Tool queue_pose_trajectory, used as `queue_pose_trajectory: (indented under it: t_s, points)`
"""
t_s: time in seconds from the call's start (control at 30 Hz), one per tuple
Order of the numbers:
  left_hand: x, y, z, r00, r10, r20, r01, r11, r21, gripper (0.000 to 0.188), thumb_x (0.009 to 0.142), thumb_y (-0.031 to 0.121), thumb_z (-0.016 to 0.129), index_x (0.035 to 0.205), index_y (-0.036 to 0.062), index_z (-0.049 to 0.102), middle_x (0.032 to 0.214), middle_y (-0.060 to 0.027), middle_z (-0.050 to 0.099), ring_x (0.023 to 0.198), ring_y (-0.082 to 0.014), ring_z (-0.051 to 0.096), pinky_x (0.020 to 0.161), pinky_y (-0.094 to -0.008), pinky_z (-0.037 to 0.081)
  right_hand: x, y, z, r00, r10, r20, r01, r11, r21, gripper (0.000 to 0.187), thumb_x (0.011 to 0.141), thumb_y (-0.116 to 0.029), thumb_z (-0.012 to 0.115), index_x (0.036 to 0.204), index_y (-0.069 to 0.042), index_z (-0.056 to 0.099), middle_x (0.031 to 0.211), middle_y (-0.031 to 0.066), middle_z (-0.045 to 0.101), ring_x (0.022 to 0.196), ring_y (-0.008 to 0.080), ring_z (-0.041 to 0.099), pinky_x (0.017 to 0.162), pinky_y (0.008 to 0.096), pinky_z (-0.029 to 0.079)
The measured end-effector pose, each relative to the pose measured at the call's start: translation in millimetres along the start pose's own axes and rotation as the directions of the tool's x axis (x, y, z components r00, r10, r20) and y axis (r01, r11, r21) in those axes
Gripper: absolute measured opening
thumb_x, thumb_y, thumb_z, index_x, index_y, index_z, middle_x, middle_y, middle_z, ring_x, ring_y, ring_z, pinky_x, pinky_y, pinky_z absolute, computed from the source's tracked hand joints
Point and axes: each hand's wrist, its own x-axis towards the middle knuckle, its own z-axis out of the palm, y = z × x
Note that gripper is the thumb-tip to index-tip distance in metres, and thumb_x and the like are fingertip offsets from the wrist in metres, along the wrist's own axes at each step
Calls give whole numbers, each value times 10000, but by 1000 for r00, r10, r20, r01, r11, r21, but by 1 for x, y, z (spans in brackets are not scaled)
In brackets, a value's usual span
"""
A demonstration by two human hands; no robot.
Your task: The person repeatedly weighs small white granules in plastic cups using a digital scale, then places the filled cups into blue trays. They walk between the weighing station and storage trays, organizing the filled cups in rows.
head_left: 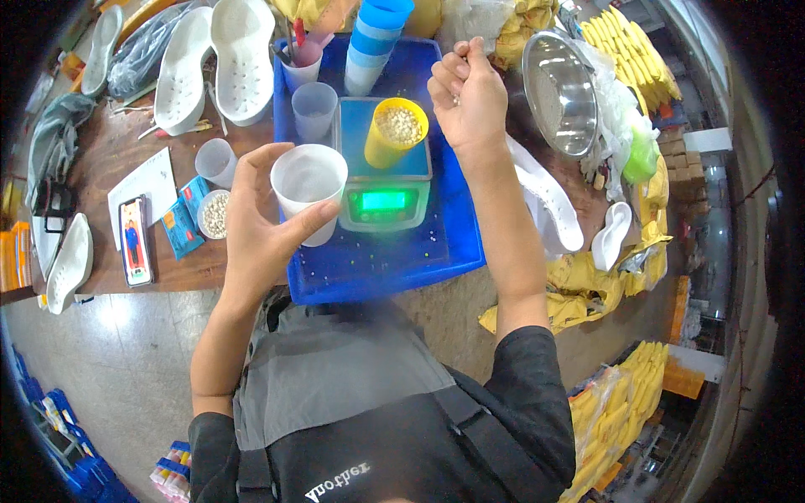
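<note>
My left hand (248,201) is wrapped round a white translucent plastic cup (307,191), held upright over the left part of a blue tray (386,283). In the tray sits a digital scale (384,220) with a lit green display. A yellow cup (381,155) full of pale pellets (399,126) stands on its platform. To the right of the scale my right hand (471,101) is raised, its fingers curled closed. What they hold, if anything, is mostly hidden; a small pale speck shows at the fingers.
Behind the scale rise stacked blue cups (373,46), with a clear cup (314,113) nearby. A steel bowl (560,94) is at the right. Left lie a phone (134,241), blue packets (181,226), a cup of pellets (215,215) and white sole-shaped pieces (241,59). Loose pellets dot the tray.
</note>
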Motion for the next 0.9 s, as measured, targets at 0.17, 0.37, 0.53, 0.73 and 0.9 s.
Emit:
queue_pose_trajectory:
  t_s: [0.17, 0.37, 0.53, 0.73, 0.9]
  points:
    - [-6, -2, -3, 1000, -30, -6, 29, 999, -30, 743, 768, 252, 902, 1319, -18, 483, 1215, -155, 618, 1167, -235, 615, 1031, -355, 467, -1, -6, -2, 997, 69, -24, -66, 992, 105, 328, 1134, -304, 379, 922, -99, 522, 659, -49, 352, 543, 74, 292, 483, 243, 246]
    - [-11, -4, -3, 998, -70, -1, 70, 997, -42, 771, 751, 290, 915, 1317, -18, 492, 1216, -160, 622, 1173, -237, 616, 1037, -369, 466, 0, -2, -6, 998, 67, 20, -69, 994, 86, 314, 1110, -333, 453, 912, -117, 566, 646, -30, 407, 543, 70, 330, 484, 245, 276]
    - [-13, -7, -1, 997, -79, 4, 79, 996, -37, 794, 752, 275, 916, 1350, -15, 482, 1231, -153, 618, 1184, -247, 611, 1052, -373, 454, -1, 0, -3, 997, 65, 47, -69, 995, 77, 319, 1111, -333, 445, 924, -110, 576, 642, -28, 419, 547, 75, 358, 494, 236, 320]
    - [-14, -7, 1, 996, -81, 39, 84, 994, -69, 782, 768, 233, 911, 1365, -20, 473, 1236, -141, 611, 1193, -236, 600, 1054, -363, 448, -9, 11, 13, 999, -11, -36, 4, 985, -170, 295, 1116, -312, 447, 927, -109, 548, 682, -42, 413, 580, 87, 364, 536, 249, 331]
    - [-15, -4, 0, 995, -84, 47, 86, 995, -54, 767, 770, 208, 910, 1361, -15, 475, 1236, -134, 609, 1195, -222, 595, 1048, -352, 452, -3, 6, 7, 999, -4, 45, 8, 996, -85, 303, 1115, -313, 450, 923, -105, 559, 667, -40, 390, 572, 87, 326, 536, 247, 310]
